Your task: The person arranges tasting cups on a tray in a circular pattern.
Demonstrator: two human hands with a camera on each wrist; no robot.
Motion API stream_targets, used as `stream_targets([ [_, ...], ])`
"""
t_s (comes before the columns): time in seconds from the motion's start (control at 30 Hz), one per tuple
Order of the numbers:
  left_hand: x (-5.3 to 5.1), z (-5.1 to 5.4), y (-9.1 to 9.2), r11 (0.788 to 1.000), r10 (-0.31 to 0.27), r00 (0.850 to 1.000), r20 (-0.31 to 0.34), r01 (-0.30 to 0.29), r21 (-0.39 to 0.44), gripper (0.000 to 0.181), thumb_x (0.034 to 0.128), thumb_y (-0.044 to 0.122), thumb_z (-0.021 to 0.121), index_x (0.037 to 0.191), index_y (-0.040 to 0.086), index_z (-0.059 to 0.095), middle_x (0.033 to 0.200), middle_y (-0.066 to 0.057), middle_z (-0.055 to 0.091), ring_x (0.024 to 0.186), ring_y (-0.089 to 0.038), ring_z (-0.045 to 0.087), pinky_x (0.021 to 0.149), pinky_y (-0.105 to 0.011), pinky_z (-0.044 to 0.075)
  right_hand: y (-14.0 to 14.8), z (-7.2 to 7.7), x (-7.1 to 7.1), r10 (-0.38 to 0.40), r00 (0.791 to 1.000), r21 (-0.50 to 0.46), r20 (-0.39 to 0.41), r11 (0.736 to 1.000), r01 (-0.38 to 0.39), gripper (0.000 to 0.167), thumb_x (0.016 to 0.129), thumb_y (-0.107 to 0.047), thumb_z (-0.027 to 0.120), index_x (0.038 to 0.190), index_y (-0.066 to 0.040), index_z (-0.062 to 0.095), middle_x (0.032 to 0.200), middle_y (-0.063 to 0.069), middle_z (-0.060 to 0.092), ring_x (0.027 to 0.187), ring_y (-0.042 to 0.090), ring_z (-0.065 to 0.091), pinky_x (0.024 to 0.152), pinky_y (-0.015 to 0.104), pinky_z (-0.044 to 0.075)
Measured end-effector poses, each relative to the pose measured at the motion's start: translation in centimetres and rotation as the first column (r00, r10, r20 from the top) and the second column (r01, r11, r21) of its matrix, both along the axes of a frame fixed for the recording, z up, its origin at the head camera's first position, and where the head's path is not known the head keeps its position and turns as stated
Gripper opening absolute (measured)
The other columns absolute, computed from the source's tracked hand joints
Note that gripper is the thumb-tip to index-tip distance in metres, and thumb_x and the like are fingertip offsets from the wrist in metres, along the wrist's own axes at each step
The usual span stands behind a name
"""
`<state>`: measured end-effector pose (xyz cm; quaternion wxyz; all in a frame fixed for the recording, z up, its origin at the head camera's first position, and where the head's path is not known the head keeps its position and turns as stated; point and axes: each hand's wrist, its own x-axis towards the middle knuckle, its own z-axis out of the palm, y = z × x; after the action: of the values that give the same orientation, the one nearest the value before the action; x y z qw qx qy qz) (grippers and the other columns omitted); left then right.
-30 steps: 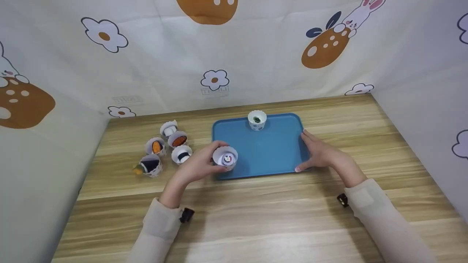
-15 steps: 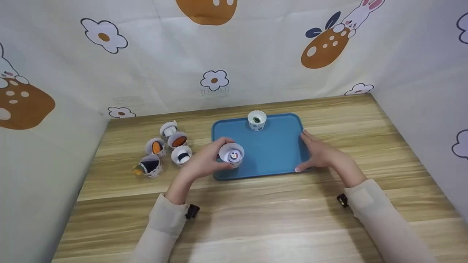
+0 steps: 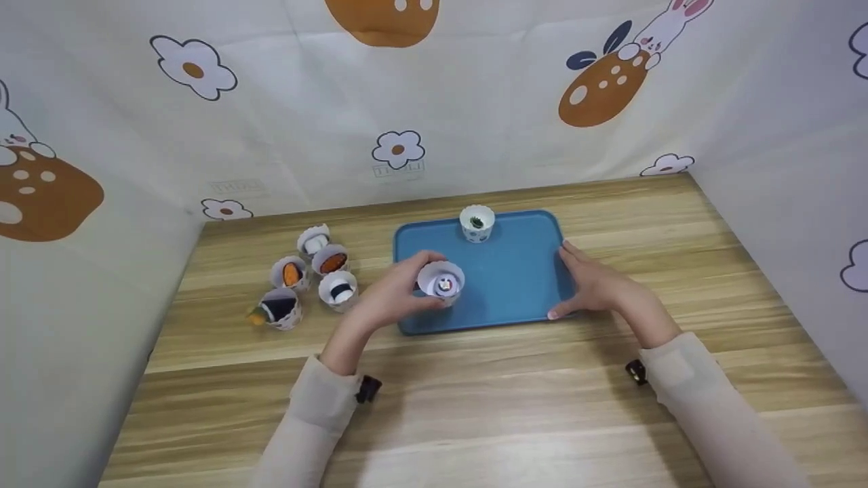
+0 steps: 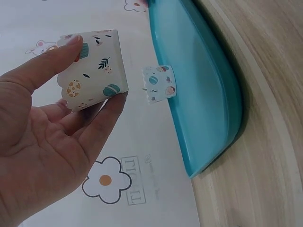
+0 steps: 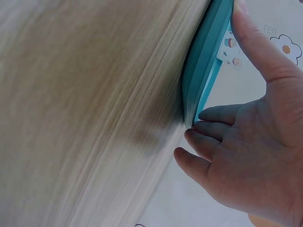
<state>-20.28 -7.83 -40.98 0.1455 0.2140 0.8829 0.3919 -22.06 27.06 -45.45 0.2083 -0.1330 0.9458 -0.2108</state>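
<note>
A cup (image 4: 92,71), best kept level and uncrushed, is gripped by the left hand (image 3: 399,293) above the left of the tray (image 3: 505,278), whose right end is touched by the relaxed right hand (image 3: 598,283).

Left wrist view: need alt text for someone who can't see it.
A left hand holds a white, scallop-rimmed paper cup with a leafy print between thumb and fingers. Beyond it, a second white patterned paper cup stands at the far edge of a blue rectangular tray on a wood-grain table, against a white flower-print backdrop.
</note>
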Motion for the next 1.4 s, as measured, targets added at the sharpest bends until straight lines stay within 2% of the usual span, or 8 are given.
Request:
stream_targets([
  [0.27,-0.2,-0.2,0.7,1.000,0.028,0.999,-0.030,-0.028,-0.009,0.060,0.0852,0.017,0.079,0.139,0.015,0.051,0.137,-0.008,0.058,0.123,-0.025,0.055,0.106,-0.048,0.047,0.0,0.0,0.0,-0.001,1.000,-0.001,0.009,1.000,0.001,0.130,0.072,-0.051,0.085,0.156,0.009,0.005,0.165,0.028,-0.001,0.151,0.048,0.009,0.122,0.060,0.017],
  [0.6,-0.7,0.2,1.8,0.998,0.056,0.998,-0.029,-0.057,-0.020,0.061,0.0844,0.018,0.080,0.138,0.016,0.052,0.135,-0.008,0.059,0.124,-0.027,0.054,0.106,-0.048,0.045,0.0,0.0,0.0,-0.007,1.000,-0.003,0.008,1.000,0.007,0.130,0.073,-0.051,0.085,0.156,0.008,0.005,0.165,0.028,-0.002,0.151,0.049,0.009,0.122,0.060,0.017],
  [1.1,-1.6,0.2,3.5,0.997,0.068,0.997,-0.043,-0.069,-0.024,0.060,0.0849,0.019,0.080,0.138,0.016,0.051,0.137,-0.008,0.059,0.127,-0.028,0.053,0.108,-0.048,0.043,0.0,0.1,0.0,-0.015,1.000,0.009,0.019,1.000,0.015,0.131,0.072,-0.053,0.085,0.157,0.007,0.005,0.165,0.027,-0.002,0.151,0.048,0.009,0.122,0.060,0.016],
  [1.4,-2.2,0.2,4.6,0.998,0.069,0.997,-0.047,-0.069,-0.003,0.061,0.0852,0.019,0.080,0.138,0.015,0.050,0.137,-0.008,0.059,0.123,-0.024,0.055,0.107,-0.046,0.045,0.0,0.0,0.0,0.010,1.000,0.000,-0.001,1.000,-0.010,0.129,0.072,-0.050,0.086,0.155,0.011,0.007,0.164,0.030,0.000,0.151,0.049,0.009,0.122,0.059,0.016],
])
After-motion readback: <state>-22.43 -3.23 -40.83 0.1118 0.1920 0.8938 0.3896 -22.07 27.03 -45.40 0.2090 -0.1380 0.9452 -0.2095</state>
